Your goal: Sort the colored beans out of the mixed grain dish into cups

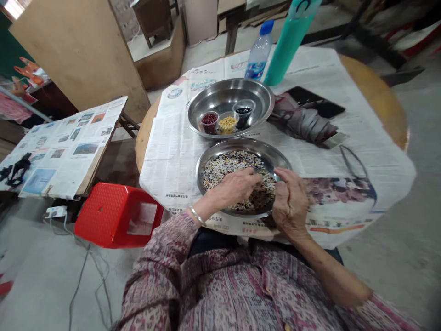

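Note:
A steel pan (pixel 210 158) full of mixed beans (pixel 227 165) sits at the near edge of a newspaper-covered round table. My left hand (pixel 237 186) rests in the beans with its fingers curled in a pinch; what they hold is too small to name. My right hand (pixel 291 202) lies on the pan's right rim, fingers bent inward at the beans. Behind it a second steel pan (pixel 227 94) holds three small cups: red beans (pixel 209 120), yellow beans (pixel 228 122) and black beans (pixel 243 111).
A water bottle (pixel 259 53) and a teal flask (pixel 287 41) stand at the table's far side. A folded grey umbrella (pixel 303 122) and a dark tablet (pixel 315 101) lie to the right. A red plastic stool (pixel 117 214) and a paper-covered bench (pixel 58 147) stand left.

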A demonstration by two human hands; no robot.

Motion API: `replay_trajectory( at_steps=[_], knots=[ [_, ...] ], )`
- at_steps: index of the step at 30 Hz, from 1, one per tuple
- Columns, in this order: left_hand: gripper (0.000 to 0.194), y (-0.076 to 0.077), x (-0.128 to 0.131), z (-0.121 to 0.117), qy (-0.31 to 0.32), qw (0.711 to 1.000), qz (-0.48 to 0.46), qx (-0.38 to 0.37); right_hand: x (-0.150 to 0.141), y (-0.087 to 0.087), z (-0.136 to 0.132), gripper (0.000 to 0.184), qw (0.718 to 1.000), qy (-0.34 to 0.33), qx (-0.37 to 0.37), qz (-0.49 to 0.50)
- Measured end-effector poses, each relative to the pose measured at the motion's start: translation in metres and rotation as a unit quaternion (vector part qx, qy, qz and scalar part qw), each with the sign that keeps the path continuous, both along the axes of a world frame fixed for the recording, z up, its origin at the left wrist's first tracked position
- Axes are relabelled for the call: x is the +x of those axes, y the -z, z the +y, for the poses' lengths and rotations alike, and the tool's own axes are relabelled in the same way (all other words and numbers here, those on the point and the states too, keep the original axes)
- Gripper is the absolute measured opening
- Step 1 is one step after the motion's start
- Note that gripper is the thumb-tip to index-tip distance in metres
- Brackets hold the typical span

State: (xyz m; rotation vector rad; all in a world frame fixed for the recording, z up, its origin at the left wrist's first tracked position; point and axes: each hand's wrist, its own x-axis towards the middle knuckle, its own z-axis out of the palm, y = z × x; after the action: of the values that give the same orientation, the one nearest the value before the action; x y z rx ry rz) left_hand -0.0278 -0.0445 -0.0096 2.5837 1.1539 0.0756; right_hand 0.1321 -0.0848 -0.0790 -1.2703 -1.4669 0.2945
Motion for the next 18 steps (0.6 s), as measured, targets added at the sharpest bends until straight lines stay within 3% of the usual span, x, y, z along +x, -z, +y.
replay_trajectory(
  at_steps=[5,6,9,11,13,16,18],
  knots=[
    [0.013,-0.015,-0.042,-0.027,-0.061,0.997,-0.001,0.040,-0.001,-0.002,0.000,0.037,1.000,0.000,-0.004,0.011],
    [0.018,-0.016,-0.048,-0.031,-0.076,0.996,0.002,0.051,-0.001,-0.002,0.000,0.037,1.000,-0.001,-0.005,0.016],
    [0.063,-0.016,-0.053,-0.039,-0.126,0.990,0.028,0.061,-0.001,-0.002,0.000,0.036,1.000,-0.003,-0.006,0.025],
    [0.076,-0.013,-0.048,-0.043,-0.147,0.987,0.040,0.049,-0.001,-0.002,0.000,0.036,1.000,0.000,-0.002,0.023],
    [0.066,-0.008,-0.039,-0.045,-0.148,0.988,0.039,0.029,-0.001,-0.002,0.000,0.036,1.000,0.002,0.002,0.015],
    [0.032,0.000,-0.026,-0.040,-0.125,0.992,0.022,-0.003,-0.001,-0.002,0.000,0.035,1.000,0.000,-0.002,0.004],
    [0.028,0.004,-0.020,-0.030,-0.113,0.993,0.007,-0.018,-0.001,-0.002,0.001,0.034,1.000,-0.001,-0.009,0.003]
  ],
)
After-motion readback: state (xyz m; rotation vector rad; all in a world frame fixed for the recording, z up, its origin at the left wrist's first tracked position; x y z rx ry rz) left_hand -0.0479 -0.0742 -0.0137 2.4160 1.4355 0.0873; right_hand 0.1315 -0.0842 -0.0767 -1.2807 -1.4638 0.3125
